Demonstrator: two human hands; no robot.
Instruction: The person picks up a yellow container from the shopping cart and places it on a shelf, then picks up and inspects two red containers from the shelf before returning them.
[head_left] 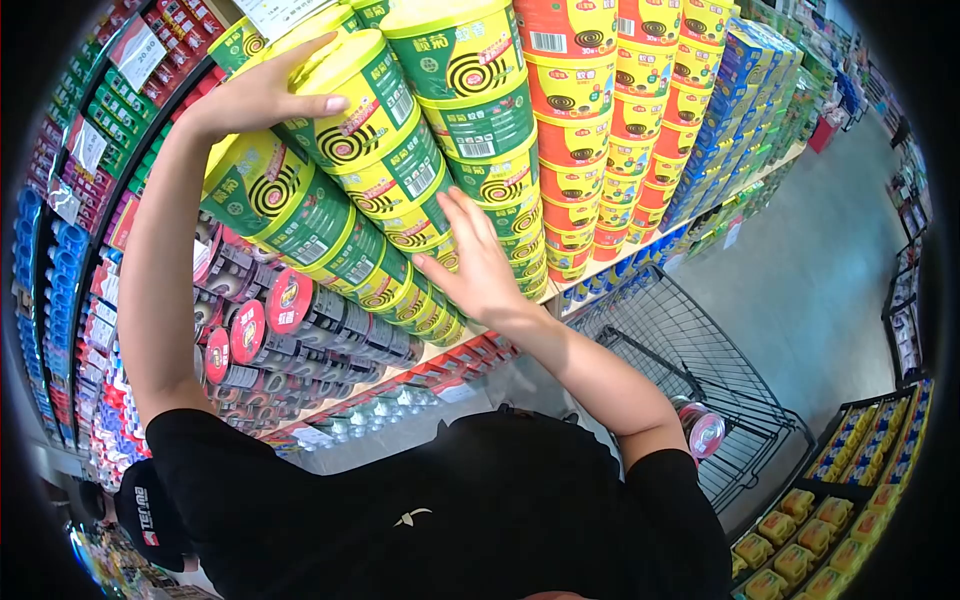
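Observation:
Tall stacks of green and yellow mosquito coil tubs fill the shelf in front of me. My left hand (265, 95) is closed over the upper edge of the top mosquito coil tub (358, 125) in one stack, thumb on its front and the other fingers partly hidden behind. Lower down, my right hand (478, 265) rests against the side of that same stack, fingers stretched out and thumb apart. A neighbouring stack of green tubs (485, 130) stands close to its right.
Red and yellow tubs (570, 135) are stacked to the right, then blue boxes (725, 110). Dark cans with red lids (290, 300) lie left. A wire shopping cart (735, 370) holding a pink-ended package (705, 432) stands at my right. Yellow packs (800, 535) sit lower right.

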